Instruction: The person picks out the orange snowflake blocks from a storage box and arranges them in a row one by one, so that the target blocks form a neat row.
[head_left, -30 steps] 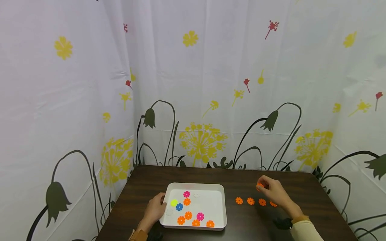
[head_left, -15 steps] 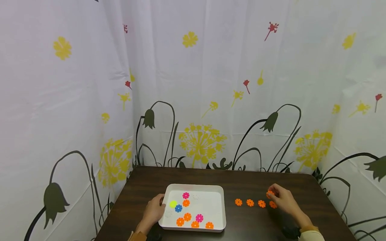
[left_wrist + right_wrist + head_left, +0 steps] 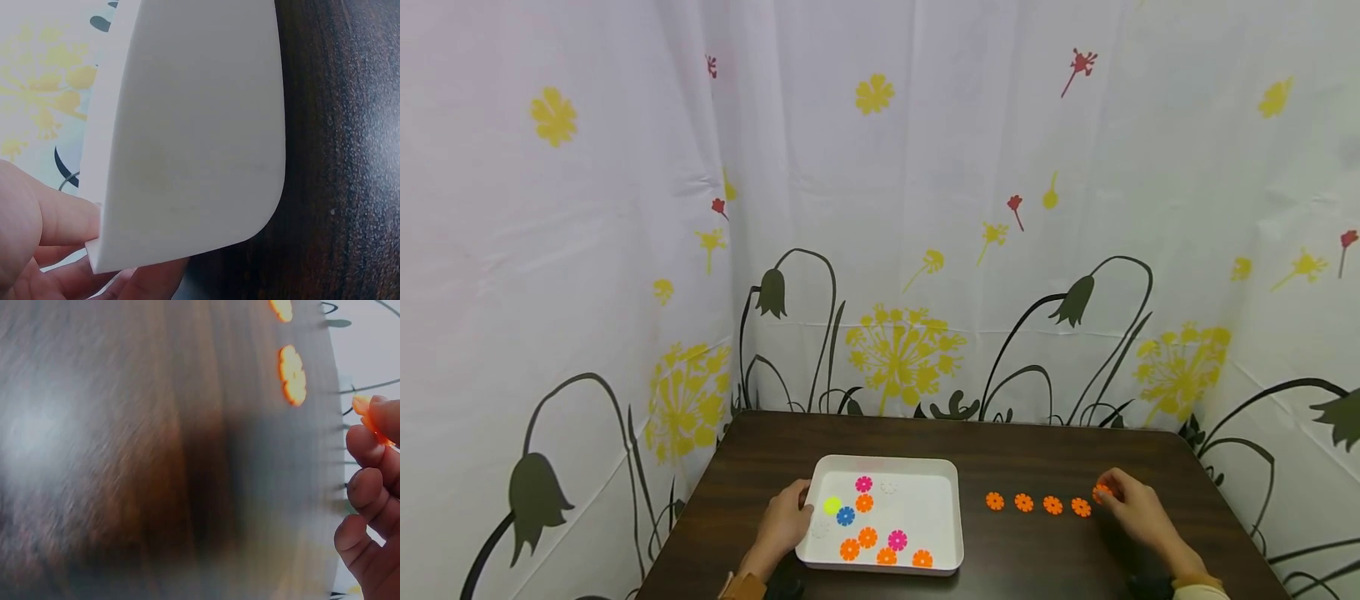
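My left hand [image 3: 784,521] grips the left side of a white tray [image 3: 957,517]; in the left wrist view the thumb and fingers [image 3: 65,215] pinch its rim. Flower-shaped discs lie in the tray: several orange ones [image 3: 867,537], two pink [image 3: 897,540], one yellow [image 3: 832,506], one blue [image 3: 846,516] and pale ones that hardly show. My right hand [image 3: 1138,508] pinches an orange flower disc [image 3: 1101,492] between thumb and fingertips, at the right end of a row. That row holds several orange discs [image 3: 1052,505] lying flat, evenly spaced, right of the tray.
A dark wooden table [image 3: 1000,454] bears everything, its far edge close to a white curtain [image 3: 970,167] printed with flowers. The curtain also hangs along both sides. A bright reflection shows on the tabletop in the right wrist view.
My right hand has moved rightward along the row with the pinched orange disc, past the last disc, which now shows fully. The left hand and tray have stayed in place.
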The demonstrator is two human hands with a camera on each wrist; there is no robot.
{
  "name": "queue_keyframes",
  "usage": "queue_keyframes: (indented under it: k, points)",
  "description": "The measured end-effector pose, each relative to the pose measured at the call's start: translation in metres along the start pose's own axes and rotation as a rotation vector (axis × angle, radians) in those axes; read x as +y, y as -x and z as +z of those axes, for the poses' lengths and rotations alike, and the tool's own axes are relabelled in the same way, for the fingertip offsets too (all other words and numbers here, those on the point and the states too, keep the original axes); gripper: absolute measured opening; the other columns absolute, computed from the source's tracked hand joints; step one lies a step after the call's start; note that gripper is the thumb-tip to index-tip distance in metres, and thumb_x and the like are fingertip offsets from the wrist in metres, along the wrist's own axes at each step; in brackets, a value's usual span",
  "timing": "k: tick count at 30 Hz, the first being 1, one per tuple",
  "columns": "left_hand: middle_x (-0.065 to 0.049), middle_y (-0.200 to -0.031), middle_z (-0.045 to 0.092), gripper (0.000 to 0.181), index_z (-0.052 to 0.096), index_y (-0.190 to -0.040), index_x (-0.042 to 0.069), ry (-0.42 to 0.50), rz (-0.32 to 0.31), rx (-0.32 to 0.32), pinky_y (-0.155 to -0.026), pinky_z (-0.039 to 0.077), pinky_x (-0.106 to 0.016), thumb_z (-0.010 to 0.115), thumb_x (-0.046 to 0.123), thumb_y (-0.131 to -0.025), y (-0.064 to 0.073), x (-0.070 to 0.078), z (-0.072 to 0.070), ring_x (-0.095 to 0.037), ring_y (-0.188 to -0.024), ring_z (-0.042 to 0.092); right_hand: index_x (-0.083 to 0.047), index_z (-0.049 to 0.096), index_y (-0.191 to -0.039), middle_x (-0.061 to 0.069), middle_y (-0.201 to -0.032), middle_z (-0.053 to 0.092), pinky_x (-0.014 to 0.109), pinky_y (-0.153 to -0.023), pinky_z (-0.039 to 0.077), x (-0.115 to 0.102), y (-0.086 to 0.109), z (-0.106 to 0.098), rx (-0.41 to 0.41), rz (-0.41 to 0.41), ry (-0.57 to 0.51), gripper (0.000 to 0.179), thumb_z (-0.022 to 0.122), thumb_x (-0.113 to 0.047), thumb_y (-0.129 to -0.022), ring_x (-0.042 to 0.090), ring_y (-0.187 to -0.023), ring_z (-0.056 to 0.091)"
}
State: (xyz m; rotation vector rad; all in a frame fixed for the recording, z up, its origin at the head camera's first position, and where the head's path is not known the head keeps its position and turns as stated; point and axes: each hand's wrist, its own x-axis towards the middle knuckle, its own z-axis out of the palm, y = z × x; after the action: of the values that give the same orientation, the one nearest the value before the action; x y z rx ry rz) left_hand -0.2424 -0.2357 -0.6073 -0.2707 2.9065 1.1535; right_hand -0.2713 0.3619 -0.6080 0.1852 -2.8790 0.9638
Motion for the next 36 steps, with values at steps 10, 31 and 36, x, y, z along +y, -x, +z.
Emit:
queue_keyframes:
  k: [10, 31, 36]
  points:
    - [-0.019, -0.113, 0.074, 0.044, 0.062, -0.139, -0.004, -0.003, -0.009, -0.006, -0.084, 0.054, -0.053, 0.068, 0.000, -0.096, -0.001, 0.001, 0.000, -0.026, -0.092, 0.067, -0.004, 0.068, -0.112, 0.004, -0.095, 0.075, 0.039, -0.070, 0.051, 0.018, 0.006, -0.004, -0.008, 0.037, 0.030, 0.016, 0.070, -0.014, -0.100, 0.016, -0.081, 0.066]
    - [-0.016, -0.108, 0.074, 0.042, 0.063, -0.137, -0.003, -0.014, -0.011, 0.002, -0.079, 0.053, -0.050, 0.068, 0.000, -0.095, 0.001, -0.001, 0.002, -0.025, -0.088, 0.065, -0.007, 0.069, -0.109, 0.000, -0.088, 0.071, 0.038, -0.068, 0.049, 0.027, 0.011, 0.003, -0.047, 0.094, 0.043, 0.012, 0.070, -0.016, -0.100, 0.015, -0.076, 0.062]
    - [-0.017, -0.110, 0.074, 0.043, 0.063, -0.138, -0.004, -0.013, -0.013, 0.003, -0.081, 0.053, -0.052, 0.067, 0.000, -0.096, 0.001, 0.001, 0.001, -0.026, -0.089, 0.066, -0.008, 0.072, -0.111, 0.003, -0.094, 0.075, 0.044, -0.071, 0.053, 0.029, 0.008, 0.005, -0.026, 0.078, 0.076, 0.018, 0.074, -0.020, -0.099, 0.019, -0.081, 0.067]
